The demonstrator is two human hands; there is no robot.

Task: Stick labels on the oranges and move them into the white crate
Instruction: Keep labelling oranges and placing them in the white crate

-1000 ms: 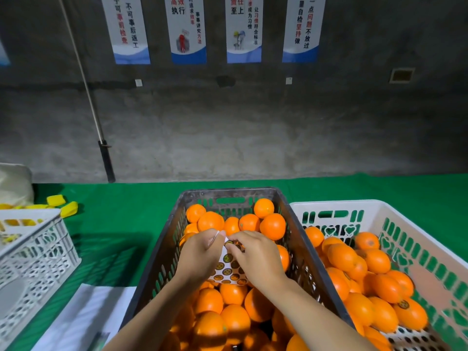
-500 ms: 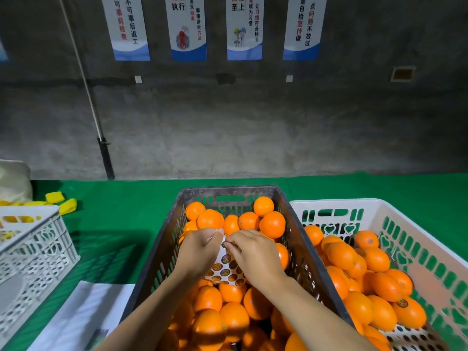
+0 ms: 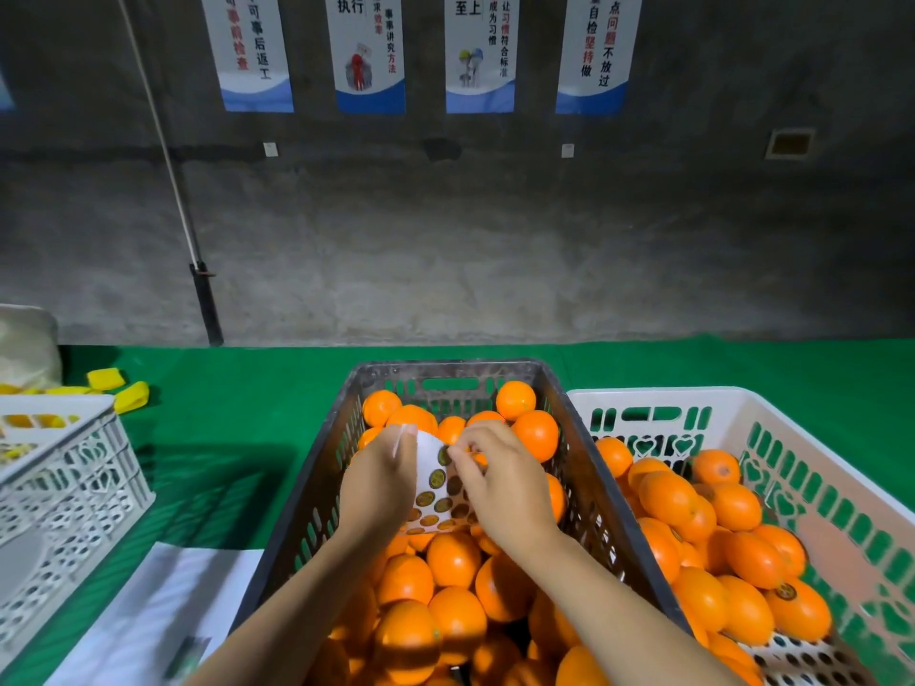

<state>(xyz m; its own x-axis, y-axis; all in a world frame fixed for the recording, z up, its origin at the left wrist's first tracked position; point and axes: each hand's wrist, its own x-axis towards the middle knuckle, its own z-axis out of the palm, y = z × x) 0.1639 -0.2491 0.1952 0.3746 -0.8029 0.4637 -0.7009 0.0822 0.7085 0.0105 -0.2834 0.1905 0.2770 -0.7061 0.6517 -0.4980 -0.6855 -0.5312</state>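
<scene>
l. hand (image 3: 379,482) grips the sheet (image 3: 431,492) upright – r. hand (image 3: 500,487), just right of it, pinches a label (image 3: 444,456) near its top.

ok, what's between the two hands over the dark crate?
A white label sheet: the left hand holds its edge, the right hand pinches it near the top. Shows in the head view.

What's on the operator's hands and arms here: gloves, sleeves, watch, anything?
Nothing worn that shows. The left hand and right hand are bare: no gloves, no rings visible. The left forearm and right forearm are bare down to the bottom edge of the frame, with no sleeves, watch, bands or markings in view. Anything further up the arms is out of frame.
</scene>
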